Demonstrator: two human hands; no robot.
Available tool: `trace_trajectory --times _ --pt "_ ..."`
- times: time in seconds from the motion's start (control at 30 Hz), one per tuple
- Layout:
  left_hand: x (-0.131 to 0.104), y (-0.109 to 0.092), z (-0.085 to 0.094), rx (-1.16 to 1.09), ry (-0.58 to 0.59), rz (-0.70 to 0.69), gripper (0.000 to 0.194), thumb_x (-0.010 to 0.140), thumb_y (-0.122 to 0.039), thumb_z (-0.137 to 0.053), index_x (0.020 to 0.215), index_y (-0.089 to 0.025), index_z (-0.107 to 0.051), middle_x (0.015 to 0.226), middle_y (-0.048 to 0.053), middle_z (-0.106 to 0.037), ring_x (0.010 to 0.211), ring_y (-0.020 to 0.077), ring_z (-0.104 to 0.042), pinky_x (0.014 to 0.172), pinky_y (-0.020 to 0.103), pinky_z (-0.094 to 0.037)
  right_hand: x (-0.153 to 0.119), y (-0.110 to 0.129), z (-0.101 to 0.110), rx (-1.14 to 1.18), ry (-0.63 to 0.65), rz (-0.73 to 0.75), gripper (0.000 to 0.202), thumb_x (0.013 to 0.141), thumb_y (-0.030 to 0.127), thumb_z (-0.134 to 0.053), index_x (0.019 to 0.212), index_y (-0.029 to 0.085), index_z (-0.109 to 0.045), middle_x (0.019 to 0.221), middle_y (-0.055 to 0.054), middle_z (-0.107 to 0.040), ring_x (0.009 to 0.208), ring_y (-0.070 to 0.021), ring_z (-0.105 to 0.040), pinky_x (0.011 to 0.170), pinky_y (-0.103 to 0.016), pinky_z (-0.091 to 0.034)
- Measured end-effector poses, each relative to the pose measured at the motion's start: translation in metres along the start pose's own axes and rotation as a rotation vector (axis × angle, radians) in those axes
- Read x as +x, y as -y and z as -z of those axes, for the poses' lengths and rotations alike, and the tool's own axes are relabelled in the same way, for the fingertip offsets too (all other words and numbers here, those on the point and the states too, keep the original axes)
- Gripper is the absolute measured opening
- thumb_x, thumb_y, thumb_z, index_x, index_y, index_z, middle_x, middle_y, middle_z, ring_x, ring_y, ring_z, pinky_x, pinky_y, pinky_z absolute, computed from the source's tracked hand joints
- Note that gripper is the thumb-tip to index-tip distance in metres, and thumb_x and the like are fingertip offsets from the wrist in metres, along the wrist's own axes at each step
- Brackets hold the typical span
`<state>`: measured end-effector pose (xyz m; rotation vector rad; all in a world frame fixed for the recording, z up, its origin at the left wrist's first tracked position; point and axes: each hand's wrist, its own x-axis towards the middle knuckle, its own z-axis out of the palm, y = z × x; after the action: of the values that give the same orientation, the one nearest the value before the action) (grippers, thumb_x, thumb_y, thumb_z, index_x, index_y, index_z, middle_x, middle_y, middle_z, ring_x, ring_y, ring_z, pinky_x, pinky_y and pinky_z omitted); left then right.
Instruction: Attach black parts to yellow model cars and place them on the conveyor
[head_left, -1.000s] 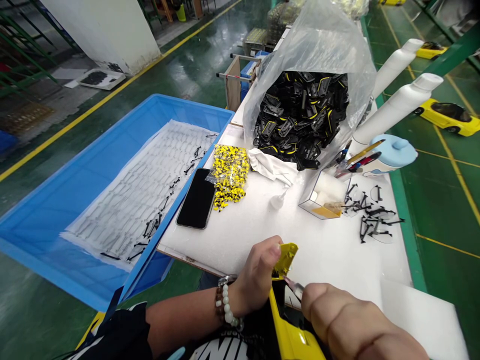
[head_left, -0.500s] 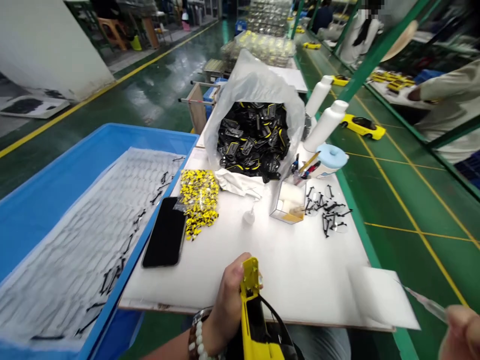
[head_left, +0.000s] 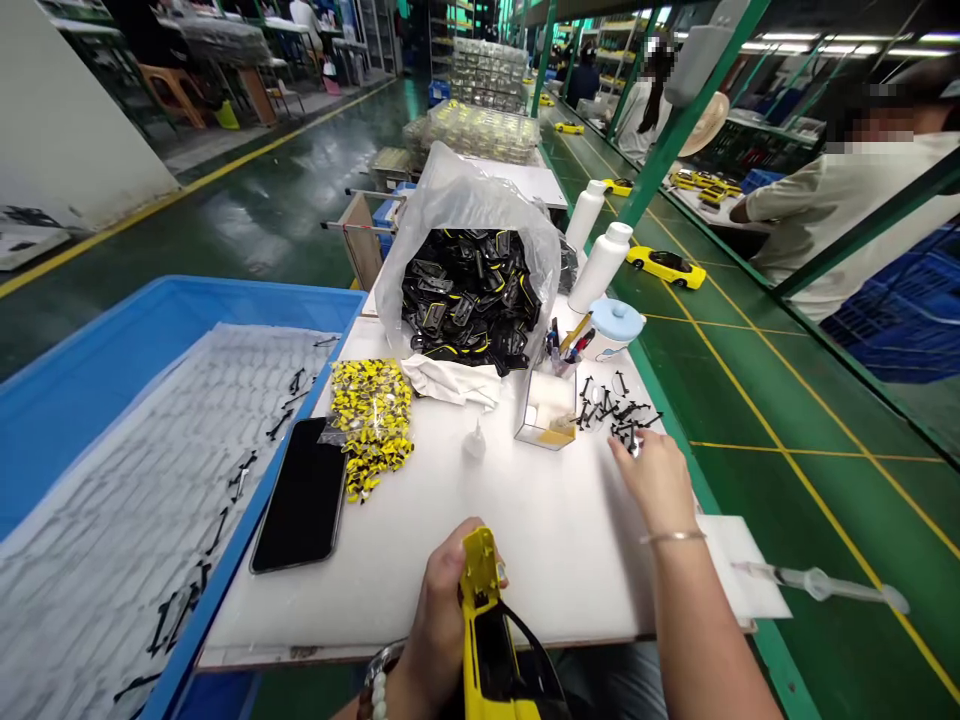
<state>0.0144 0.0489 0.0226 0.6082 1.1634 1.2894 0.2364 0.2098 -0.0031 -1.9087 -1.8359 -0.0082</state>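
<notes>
At the table's near edge my left hand (head_left: 442, 590) is closed around a yellow toy car (head_left: 480, 650), whose yellow panel stands upright at the end away from me. The car's lower part runs out of the frame. My right hand (head_left: 656, 475) reaches over the small black axle-like parts (head_left: 619, 405) on the right of the table. Its thumb and fingers are apart, with the tips at the nearest parts, and no part is seen held. A syringe (head_left: 817, 580) lies with its tip on a white card (head_left: 735, 570) at the right edge, its other end sticking out past it.
A clear bag of black parts (head_left: 469, 295) stands at the back, beside white bottles (head_left: 600, 265) and a clear box (head_left: 546, 410). Small yellow-black pieces (head_left: 371, 420) and a phone (head_left: 300, 495) lie left. A blue tray (head_left: 247, 290) flanks the table. A person (head_left: 847, 200) sits across the conveyor.
My right hand has put the syringe down on the white card and moved left and forward to the black parts. My left hand still holds the car. The view has tilted up.
</notes>
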Motion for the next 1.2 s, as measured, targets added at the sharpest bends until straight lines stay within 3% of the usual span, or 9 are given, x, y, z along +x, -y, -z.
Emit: trace_trajectory --times 0.1,0.2,0.33,0.47,0.6,0.7,0.83,0.93,1.2 --pt "-0.001 0.002 0.002 -0.086 -0.005 0.009 0.052 0.083 -0.066 -0.040 0.066 -0.018 -0.049 0.063 0.000 -0.049 0.056 0.0132 -0.044 0.053 0.025 -0.038 0.020 -0.006 -0.032 -0.064 0.107 -0.156 0.025 0.088 0.036 -0.064 0.097 0.012 -0.062 0.101 -0.007 -0.063 0.093 -0.0203 -0.061 0.085 -0.042 -0.051" --pt "-0.001 0.005 0.005 -0.104 -0.011 -0.004 0.053 0.083 -0.067 -0.040 0.066 -0.018 -0.051 0.063 0.000 -0.051 0.056 0.0133 -0.044 0.053 0.025 -0.037 0.023 -0.013 -0.037 -0.050 0.153 -0.216 0.022 0.090 0.032 -0.061 0.099 0.013 -0.062 0.105 -0.007 -0.063 0.098 -0.0206 -0.061 0.089 -0.043 -0.050" --pt "0.003 0.009 0.010 -0.175 0.010 0.056 0.056 0.076 -0.072 -0.049 0.064 -0.017 -0.052 0.056 -0.001 -0.050 0.049 0.0115 -0.040 0.049 0.024 -0.033 0.015 -0.010 -0.015 0.054 0.090 -0.225 0.019 0.091 0.032 -0.060 0.098 0.015 -0.064 0.106 -0.007 -0.064 0.101 -0.0209 -0.060 0.093 -0.046 -0.048" --pt "0.009 0.012 0.013 -0.239 0.058 0.110 0.056 0.073 -0.072 -0.055 0.063 -0.017 -0.053 0.055 -0.002 -0.052 0.047 0.0100 -0.039 0.048 0.023 -0.031 0.000 0.006 0.017 0.354 0.036 -0.146 0.037 0.092 0.046 -0.052 0.103 0.013 -0.066 0.083 -0.008 -0.069 0.079 -0.0222 -0.066 0.078 -0.043 -0.054" --pt "0.005 0.004 0.012 -0.155 0.082 0.082 0.056 0.078 -0.072 -0.050 0.070 -0.017 -0.053 0.060 -0.001 -0.055 0.052 0.0107 -0.043 0.050 0.023 -0.032 -0.034 0.039 0.054 0.761 0.241 0.108 0.050 0.087 0.059 -0.051 0.112 0.017 -0.064 0.090 -0.010 -0.071 0.084 -0.0234 -0.069 0.075 -0.037 -0.059" --pt "-0.003 -0.008 0.009 -0.124 0.090 0.044 0.046 0.083 -0.064 -0.051 0.081 -0.018 -0.052 0.064 -0.002 -0.052 0.055 0.0107 -0.042 0.052 0.022 -0.033 -0.064 0.065 0.080 0.950 0.391 0.279 0.023 0.088 0.043 -0.059 0.103 0.027 -0.068 0.084 -0.003 -0.071 0.077 -0.0169 -0.068 0.068 -0.026 -0.059" --pt "-0.007 -0.025 0.007 -0.024 0.030 -0.185 0.033 0.087 -0.047 -0.057 0.077 -0.016 -0.060 0.075 0.000 -0.052 0.067 0.0124 -0.049 0.061 0.023 -0.042 -0.095 0.086 0.094 0.940 0.310 0.325 0.023 0.086 0.015 -0.062 0.103 0.030 -0.065 0.087 0.001 -0.073 0.076 -0.0128 -0.071 0.069 -0.015 -0.057" --pt "-0.008 -0.032 0.007 0.046 0.027 -0.230 0.029 0.088 -0.039 -0.058 0.075 -0.014 -0.065 0.076 0.003 -0.057 0.071 0.0139 -0.053 0.065 0.024 -0.044 -0.107 0.091 0.094 0.894 0.305 0.292 0.040 0.085 0.016 -0.064 0.121 0.029 -0.050 0.084 0.001 -0.075 0.076 -0.0142 -0.073 0.075 -0.014 -0.057" --pt "-0.007 -0.040 0.007 0.151 0.035 -0.211 0.028 0.086 -0.033 -0.059 0.073 -0.010 -0.069 0.073 0.006 -0.062 0.069 0.0150 -0.056 0.064 0.024 -0.044 -0.101 0.101 0.090 0.706 0.229 0.372 0.012 0.085 0.019 -0.064 0.095 0.024 -0.060 0.073 0.001 -0.067 0.065 -0.0104 -0.067 0.066 -0.012 -0.055"
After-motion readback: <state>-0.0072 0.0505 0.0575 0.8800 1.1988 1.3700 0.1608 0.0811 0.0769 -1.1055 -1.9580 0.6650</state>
